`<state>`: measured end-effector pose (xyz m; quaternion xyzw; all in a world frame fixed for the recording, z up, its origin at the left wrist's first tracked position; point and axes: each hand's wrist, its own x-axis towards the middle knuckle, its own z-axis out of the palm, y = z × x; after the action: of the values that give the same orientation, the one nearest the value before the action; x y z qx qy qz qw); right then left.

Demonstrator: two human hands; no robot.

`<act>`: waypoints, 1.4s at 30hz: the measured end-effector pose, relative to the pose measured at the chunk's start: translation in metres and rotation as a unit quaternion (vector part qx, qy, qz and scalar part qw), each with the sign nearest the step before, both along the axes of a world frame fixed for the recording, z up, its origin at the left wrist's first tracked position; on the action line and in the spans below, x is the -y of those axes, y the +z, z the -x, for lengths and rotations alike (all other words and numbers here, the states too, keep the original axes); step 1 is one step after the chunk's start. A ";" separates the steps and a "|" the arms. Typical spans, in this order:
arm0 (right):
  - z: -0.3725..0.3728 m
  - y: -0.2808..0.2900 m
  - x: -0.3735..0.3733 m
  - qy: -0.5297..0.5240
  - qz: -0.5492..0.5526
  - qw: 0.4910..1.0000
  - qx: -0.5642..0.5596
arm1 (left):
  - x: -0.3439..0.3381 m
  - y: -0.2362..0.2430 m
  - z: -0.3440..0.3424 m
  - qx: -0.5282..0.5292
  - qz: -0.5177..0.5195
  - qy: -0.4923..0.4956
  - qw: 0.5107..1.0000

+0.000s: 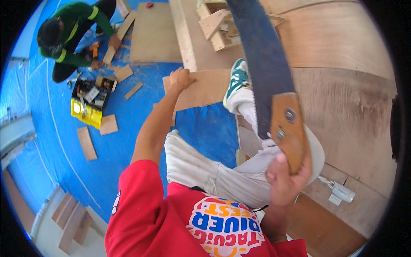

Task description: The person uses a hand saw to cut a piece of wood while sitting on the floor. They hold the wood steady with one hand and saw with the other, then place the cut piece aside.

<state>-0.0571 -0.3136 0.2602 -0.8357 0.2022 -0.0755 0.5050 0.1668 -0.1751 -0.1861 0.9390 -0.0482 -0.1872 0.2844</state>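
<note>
My right hand is wrapped round the wooden handle of a handsaw. Its wide dark blade points away from me, raised in front of my bent leg, teeth on the left side. My left arm reaches forward, and my left hand grips the far edge of a thin plywood piece, thumb lying on its top face. That piece spans from the blue sheet toward my green and white shoe. The blade is apart from the plywood and hides part of my leg.
At the far left a co-worker in green crouches, hands on a narrow wood strip. Nearby are an orange power tool, a toolbox with yellow lid and wood offcuts. A wooden frame stands ahead; a white corded device lies right.
</note>
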 end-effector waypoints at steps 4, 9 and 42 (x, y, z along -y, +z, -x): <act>-0.032 -0.081 -0.019 0.083 0.042 0.993 -0.076 | -0.023 -0.003 -0.007 -0.043 0.054 0.006 0.998; -0.048 -0.164 -0.003 0.142 0.127 0.973 -0.129 | -0.028 -0.012 -0.026 -0.048 0.024 -0.071 0.996; -0.049 -0.192 0.043 0.128 0.075 0.950 -0.276 | -0.023 -0.001 -0.018 -0.102 0.018 -0.059 0.993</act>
<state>-0.0079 -0.3562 0.0678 -0.8781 0.2188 0.2081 0.3712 0.1848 -0.1518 -0.1867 0.9052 -0.0775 -0.2978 0.2932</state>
